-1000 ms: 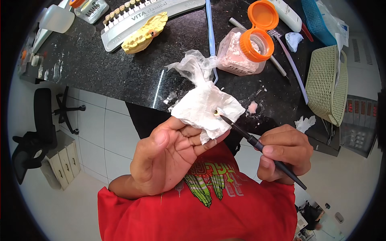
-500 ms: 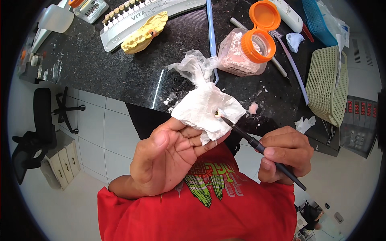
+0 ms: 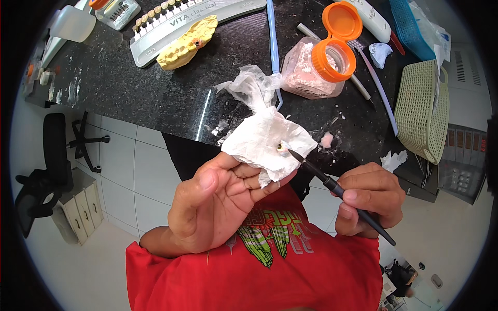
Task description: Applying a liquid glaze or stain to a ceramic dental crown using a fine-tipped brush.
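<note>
My left hand (image 3: 210, 205) is palm up with curved fingers, supporting a folded white tissue (image 3: 259, 140) near the counter's front edge. A small pale piece with a dark opening (image 3: 282, 147), possibly a tooth crown, lies on the tissue. My right hand (image 3: 369, 199) grips a black brush-like instrument (image 3: 329, 181), its pointed tip just beside the small piece. A crumpled translucent wrap (image 3: 246, 80) touches the tissue's back. An open jar of pink powder (image 3: 308, 72), with an orange lid, stands beyond it.
The dark speckled counter (image 3: 155, 93) holds a shade guide (image 3: 223, 8), a yellow dental cast (image 3: 184, 46), a blue-handled tool (image 3: 272, 36) and baskets (image 3: 412, 106) at the right. A keypad unit (image 3: 459, 166) is beside them; an office chair (image 3: 57, 155) stands lower left.
The instrument and my right hand have shifted slightly rightward, the tip drawing a little away from the small piece's opening. My left hand and the tissue are nearly unchanged.
</note>
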A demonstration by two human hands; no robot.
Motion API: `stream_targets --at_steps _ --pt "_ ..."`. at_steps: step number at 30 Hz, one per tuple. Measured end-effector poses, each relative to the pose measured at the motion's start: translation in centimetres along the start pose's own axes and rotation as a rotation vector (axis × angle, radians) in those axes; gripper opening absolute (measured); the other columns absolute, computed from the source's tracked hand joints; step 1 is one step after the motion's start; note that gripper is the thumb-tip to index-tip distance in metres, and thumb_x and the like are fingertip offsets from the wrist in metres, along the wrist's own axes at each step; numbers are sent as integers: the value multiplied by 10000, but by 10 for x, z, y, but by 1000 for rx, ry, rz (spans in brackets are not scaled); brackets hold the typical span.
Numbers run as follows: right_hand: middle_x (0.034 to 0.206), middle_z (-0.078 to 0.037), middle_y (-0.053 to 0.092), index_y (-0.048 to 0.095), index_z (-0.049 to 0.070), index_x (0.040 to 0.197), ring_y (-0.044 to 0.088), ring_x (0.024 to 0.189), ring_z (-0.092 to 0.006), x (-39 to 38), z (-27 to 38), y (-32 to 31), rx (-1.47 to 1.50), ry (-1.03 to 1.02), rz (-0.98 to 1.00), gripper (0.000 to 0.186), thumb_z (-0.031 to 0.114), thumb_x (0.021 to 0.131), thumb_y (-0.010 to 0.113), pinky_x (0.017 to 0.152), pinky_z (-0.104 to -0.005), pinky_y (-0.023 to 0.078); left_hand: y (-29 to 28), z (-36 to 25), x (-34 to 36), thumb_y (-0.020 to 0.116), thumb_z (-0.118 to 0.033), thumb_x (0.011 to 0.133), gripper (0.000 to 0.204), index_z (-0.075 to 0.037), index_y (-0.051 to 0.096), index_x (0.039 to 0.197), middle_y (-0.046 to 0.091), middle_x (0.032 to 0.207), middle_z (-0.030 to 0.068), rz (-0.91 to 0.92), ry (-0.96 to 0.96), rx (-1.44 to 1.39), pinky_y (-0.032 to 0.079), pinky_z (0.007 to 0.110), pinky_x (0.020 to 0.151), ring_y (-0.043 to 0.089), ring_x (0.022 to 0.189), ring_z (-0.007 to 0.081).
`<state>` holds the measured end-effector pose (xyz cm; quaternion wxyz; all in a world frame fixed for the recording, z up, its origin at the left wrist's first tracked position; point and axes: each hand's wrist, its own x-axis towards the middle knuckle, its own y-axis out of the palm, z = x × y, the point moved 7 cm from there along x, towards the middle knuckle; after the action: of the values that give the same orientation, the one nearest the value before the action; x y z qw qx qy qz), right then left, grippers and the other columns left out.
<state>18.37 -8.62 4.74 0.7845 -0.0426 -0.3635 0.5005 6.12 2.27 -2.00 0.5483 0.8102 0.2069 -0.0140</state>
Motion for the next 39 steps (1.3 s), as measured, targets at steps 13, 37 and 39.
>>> stream_targets --at_steps 13,37,39 --pt "764 -97 600 575 6 938 636 622 -200 -2 0 -1 5 -2 -25 337 -60 632 700 524 -274 534 0 1 1 396 -377 888 730 132 172 1361 314 1387 282 -17 1 -24 183 459 1117 328 1312 321" --pt "750 -91 589 557 27 929 607 585 -184 -1 1 1 -33 -18 -11 264 4 687 660 510 -256 505 1 1 0 387 -384 895 728 135 174 1358 333 1376 281 -11 0 -18 190 461 1115 349 1301 309" --pt "786 -97 602 578 16 939 639 640 -206 -2 0 -1 15 5 2 352 -58 619 703 529 -272 534 1 1 0 387 -383 894 726 136 178 1356 336 1374 283 4 8 -20 192 461 1115 353 1298 308"
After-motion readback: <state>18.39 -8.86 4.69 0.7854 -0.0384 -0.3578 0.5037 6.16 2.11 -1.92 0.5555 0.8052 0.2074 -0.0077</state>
